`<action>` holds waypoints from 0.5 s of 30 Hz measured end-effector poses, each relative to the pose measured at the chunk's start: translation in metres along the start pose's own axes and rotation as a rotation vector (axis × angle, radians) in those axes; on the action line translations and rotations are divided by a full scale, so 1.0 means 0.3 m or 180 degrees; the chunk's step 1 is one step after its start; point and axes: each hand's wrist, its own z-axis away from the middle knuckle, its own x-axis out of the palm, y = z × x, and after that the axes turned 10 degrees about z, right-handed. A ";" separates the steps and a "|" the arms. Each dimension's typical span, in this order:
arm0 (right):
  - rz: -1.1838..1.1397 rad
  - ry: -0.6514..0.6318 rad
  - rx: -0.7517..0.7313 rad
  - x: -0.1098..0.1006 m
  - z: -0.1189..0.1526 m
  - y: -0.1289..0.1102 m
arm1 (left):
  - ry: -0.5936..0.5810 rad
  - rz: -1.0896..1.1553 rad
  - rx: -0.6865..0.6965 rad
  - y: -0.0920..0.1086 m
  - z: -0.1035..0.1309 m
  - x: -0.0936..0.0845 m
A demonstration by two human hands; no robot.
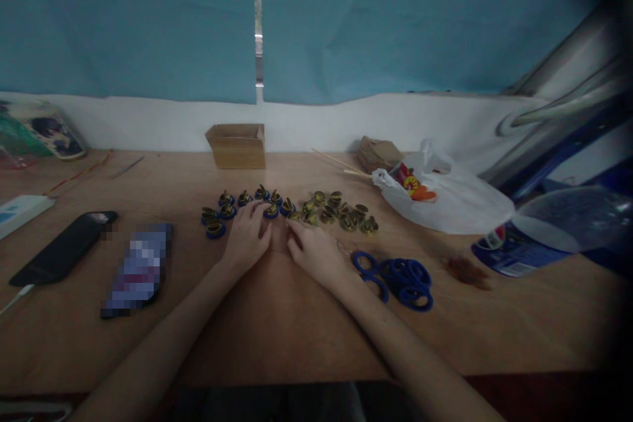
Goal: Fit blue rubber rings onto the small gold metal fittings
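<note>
Two-handed reach to the middle of the worktop (277, 349). Left hand (246, 237): fingertips at or just beside a blue-ringed brass piece (270, 211). Right hand (316, 250): fingers bent, near the bare brass pieces (328, 215). Clamped or apart in either grip: cannot tell. Apparently done: a cluster of ringed pieces (215, 232), mostly beyond and left. Apparently left: those bare ones, plus loose blue rings (395, 271) further right.
</note>
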 end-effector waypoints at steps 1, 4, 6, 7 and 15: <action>0.0023 0.0001 0.0035 0.000 -0.001 0.001 | -0.0137 -0.0036 0.0071 -0.008 -0.007 -0.002; 0.0094 -0.0033 0.0069 0.000 -0.006 0.005 | -0.0390 0.0023 0.0084 -0.029 -0.018 0.001; 0.0118 -0.0062 0.0044 0.000 -0.007 0.007 | -0.0402 0.0111 0.0057 -0.038 -0.017 0.005; 0.0127 -0.0070 0.0037 -0.001 -0.006 0.007 | -0.0415 0.0106 0.0060 -0.039 -0.016 0.006; 0.0138 0.0054 0.0022 -0.010 0.001 -0.007 | -0.0577 -0.0335 0.0173 -0.021 -0.004 -0.003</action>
